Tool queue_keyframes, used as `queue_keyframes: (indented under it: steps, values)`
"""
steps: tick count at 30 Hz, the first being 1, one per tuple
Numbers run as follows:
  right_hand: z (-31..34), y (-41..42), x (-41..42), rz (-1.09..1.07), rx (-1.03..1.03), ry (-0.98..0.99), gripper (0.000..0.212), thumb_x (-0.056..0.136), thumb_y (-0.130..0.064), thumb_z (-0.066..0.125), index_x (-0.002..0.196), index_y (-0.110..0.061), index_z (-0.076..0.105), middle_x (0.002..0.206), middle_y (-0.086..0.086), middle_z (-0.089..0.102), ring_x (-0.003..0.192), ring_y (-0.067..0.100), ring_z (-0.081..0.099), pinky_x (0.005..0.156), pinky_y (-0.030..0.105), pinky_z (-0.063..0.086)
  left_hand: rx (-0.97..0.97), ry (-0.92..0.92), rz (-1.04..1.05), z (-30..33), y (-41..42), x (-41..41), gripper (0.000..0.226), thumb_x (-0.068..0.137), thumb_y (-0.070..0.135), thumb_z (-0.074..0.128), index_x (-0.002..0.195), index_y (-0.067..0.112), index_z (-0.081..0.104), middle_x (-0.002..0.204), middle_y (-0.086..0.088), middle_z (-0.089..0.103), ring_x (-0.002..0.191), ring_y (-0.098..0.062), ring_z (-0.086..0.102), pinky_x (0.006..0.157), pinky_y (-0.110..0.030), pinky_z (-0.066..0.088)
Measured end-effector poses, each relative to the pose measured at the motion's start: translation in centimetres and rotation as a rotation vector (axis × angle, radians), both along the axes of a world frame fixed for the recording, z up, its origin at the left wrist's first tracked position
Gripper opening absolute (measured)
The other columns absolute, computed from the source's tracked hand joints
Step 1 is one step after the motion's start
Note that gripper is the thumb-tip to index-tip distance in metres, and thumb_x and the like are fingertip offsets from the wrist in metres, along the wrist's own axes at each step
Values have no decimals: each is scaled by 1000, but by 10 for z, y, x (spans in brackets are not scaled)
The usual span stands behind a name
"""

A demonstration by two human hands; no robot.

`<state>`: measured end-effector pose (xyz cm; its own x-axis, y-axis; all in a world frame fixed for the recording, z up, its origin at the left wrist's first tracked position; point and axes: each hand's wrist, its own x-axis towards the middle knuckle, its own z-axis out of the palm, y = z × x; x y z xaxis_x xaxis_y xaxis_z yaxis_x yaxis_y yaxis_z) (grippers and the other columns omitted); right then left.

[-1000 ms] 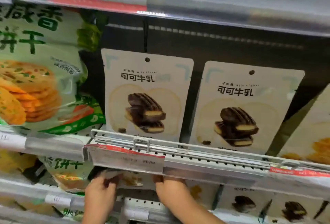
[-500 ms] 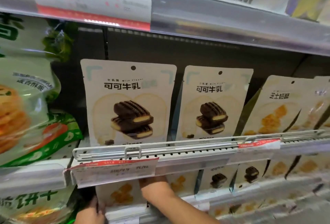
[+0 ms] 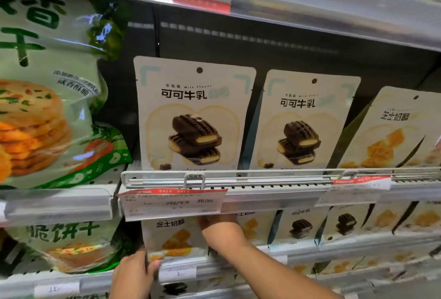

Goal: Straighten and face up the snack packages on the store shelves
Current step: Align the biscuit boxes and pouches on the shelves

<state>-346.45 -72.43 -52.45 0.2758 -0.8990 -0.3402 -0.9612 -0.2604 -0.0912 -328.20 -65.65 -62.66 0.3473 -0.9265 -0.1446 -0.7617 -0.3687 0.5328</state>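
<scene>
Shelves: a middle shelf (image 3: 274, 187) with a white wire rail ran across in front of me; a lower shelf (image 3: 238, 265) sat beneath it, where I worked.
Green bags: a big green cracker bag (image 3: 47, 88) stood at the left end of the middle shelf, and another (image 3: 64, 243) stood below it on the lower shelf.
Cocoa packs: two white cocoa packs (image 3: 194, 115) stood upright and face out behind the rail, the second (image 3: 303, 122) just beside the first on its right.
Cheese packs above: a cheese pack (image 3: 391, 129) leaned at the right end of the middle shelf.
Cheese pouch: the cheese pouch (image 3: 175, 239) I handled stood face out at the lower shelf's front edge, under the sale tag, left of more cheese and cocoa packs.
Sale tag: a sale tag (image 3: 173, 202) hung from the middle shelf's front edge, hiding the pouch's top.
My right hand: my right hand (image 3: 220, 223) reached up behind the tag at the pouch's upper right; my fingers were hidden, so I could not tell their grip.
My left hand: my left hand (image 3: 137, 269) pinched the pouch's lower left corner, thumb on its front.
</scene>
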Motion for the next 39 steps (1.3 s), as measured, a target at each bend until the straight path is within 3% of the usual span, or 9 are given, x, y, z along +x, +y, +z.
queue_keyframes:
  steps: [4,6,8,12,16,19,23,30,39]
  values:
    - [-1,3,-2,77,-52,104,31,91,3,52,120,-6,59,113,12,63,96,33,60,66,38,43,-1,-9,-3,-2,2,3,31,89,54,59,110,32,56,99,10,68,96,-10,59,85,-25,49]
    - [-3,2,-6,-39,14,-47,15,97,-11,49,96,-18,62,93,2,61,85,21,57,71,36,45,19,-21,-28,-2,1,3,27,90,54,57,106,32,57,95,12,66,92,-8,58,83,-24,49]
    - [-2,2,-5,-191,93,-199,31,99,-28,44,70,-16,49,73,-5,51,77,18,55,76,30,47,10,-6,-31,-2,1,4,24,90,53,58,102,32,58,92,13,65,89,-7,57,82,-24,50]
    - [3,6,1,-311,-31,-397,26,92,-34,54,72,-17,58,69,-4,58,57,13,53,54,18,43,25,6,-11,-4,1,6,20,90,48,62,91,28,62,83,10,64,80,-10,57,75,-26,50]
    - [8,6,0,-280,-47,-377,22,93,-32,49,93,-19,67,90,5,65,90,27,66,77,30,56,-21,-13,-14,-9,3,6,22,90,50,61,86,29,58,80,13,59,81,-9,54,77,-26,49]
    - [9,6,0,-262,-72,-341,28,95,-32,48,105,-17,68,103,9,68,97,29,64,83,32,54,25,3,-31,-10,2,8,25,90,51,60,97,27,63,90,9,66,89,-11,58,81,-29,51]
    - [6,6,-3,-269,-69,-345,26,94,-32,50,105,-16,68,103,9,67,94,26,63,73,25,48,44,14,-81,-12,3,11,29,88,56,58,103,31,62,97,8,67,97,-14,55,85,-29,48]
    - [3,7,-4,-242,-92,-324,27,94,-33,52,107,-16,67,100,9,67,87,25,63,67,22,41,30,-37,-92,-14,4,11,25,88,57,59,98,34,60,90,15,63,91,-10,46,79,-26,44]
    - [9,13,-6,-206,-103,-384,25,92,-28,54,113,-16,60,95,5,54,78,25,54,67,26,41,29,-7,-80,-23,2,15,28,86,54,64,99,29,67,89,8,67,93,-16,56,78,-32,49]
